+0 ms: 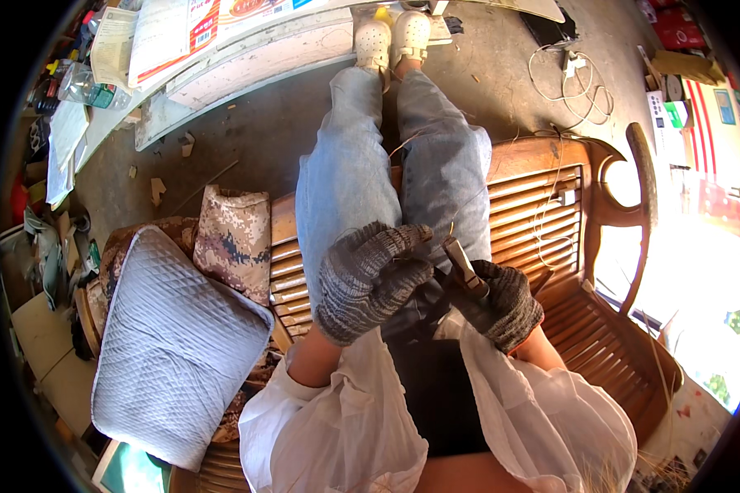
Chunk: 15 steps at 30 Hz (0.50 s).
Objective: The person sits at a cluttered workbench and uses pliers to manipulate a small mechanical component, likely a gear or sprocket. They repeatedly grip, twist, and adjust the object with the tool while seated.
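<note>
Both hands wear grey speckled knit gloves and are raised over my lap and jeans (345, 140). My left hand (370, 287) has its fingers curled toward the thumb; whatever they may hold is too small to make out. Just to its right, my right hand (497, 308) grips a small, narrow tool (467, 267) with a pale body and dark edges, tilted upward. A thin strand, like a wire, rises near the tool's upper end, between the two hands.
I sit on a slatted wooden bench (534, 214), beside a grey quilted pad (173, 345) and camouflage fabric (230, 242). Ahead left stands a white table (259, 62) with papers and bottles. A cable (588, 94) lies on the floor ahead right; boxes (699, 131) stand at right.
</note>
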Available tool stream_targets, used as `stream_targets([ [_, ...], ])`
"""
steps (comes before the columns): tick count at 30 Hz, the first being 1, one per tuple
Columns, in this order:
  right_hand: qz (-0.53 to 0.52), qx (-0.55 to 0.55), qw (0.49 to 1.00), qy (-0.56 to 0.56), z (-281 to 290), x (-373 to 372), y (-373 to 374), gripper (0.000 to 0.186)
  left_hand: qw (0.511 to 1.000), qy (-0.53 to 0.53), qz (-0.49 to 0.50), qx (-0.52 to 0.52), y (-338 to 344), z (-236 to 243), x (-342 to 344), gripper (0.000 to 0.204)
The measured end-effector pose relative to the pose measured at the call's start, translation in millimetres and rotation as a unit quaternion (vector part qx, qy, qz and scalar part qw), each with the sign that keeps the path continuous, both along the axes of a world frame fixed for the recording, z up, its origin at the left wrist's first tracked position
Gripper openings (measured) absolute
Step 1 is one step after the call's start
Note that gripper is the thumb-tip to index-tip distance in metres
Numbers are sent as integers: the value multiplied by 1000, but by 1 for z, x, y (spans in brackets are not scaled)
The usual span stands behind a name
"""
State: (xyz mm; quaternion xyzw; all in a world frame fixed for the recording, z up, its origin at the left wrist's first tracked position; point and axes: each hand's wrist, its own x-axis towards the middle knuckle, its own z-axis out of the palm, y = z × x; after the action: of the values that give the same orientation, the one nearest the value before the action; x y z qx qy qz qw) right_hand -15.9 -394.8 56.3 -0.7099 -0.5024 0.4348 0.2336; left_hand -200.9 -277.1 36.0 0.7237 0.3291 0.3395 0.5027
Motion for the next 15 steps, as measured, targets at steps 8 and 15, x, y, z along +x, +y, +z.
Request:
stream_targets([
  [8, 15, 53, 998, -10, -6, 1, 2, 19, 998, 9, -56, 2, -3, 4, 0, 32],
  [15, 36, -11, 996, -77, -5, 1, 4, 24, 982, 46, -16, 184, -6, -4, 2, 28],
])
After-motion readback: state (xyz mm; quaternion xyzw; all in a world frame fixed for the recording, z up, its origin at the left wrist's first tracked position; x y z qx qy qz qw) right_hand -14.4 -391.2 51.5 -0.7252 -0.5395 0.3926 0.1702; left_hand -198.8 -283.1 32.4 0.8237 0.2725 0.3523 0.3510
